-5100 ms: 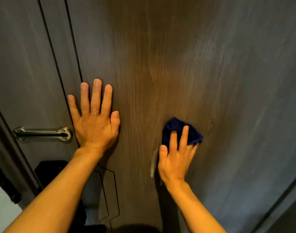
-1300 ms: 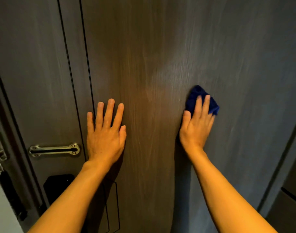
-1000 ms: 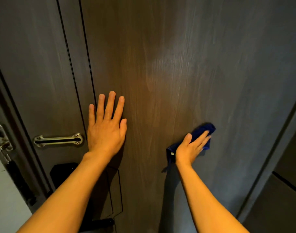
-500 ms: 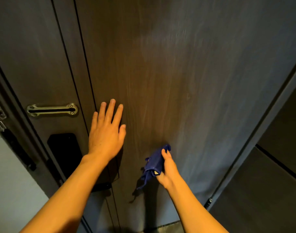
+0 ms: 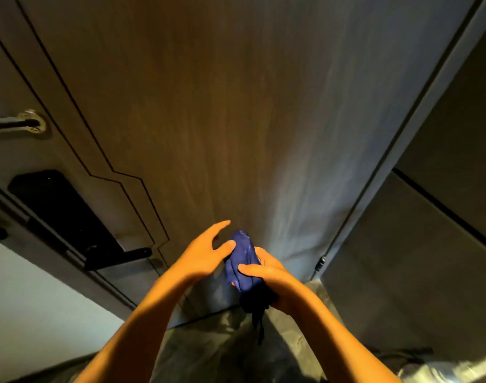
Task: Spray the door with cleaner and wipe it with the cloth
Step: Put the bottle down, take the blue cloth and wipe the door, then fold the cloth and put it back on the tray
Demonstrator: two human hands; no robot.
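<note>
Our right hand point(image 5: 266, 275) is closed around the bunched dark-blue cloth point(image 5: 243, 265), thumb across its front. Our left hand point(image 5: 206, 252), fingers spread loose, touches its upper edge. Beyond both hands stands the dark wood-grain door point(image 5: 222, 120), its black lever handle point(image 5: 117, 258) to their left.

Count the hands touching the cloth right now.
2. The right hand grips the bunched blue cloth from its right side, thumb across the front. The left hand, fingers spread, touches its upper left edge with the thumb. Neither hand rests on the door.
</note>
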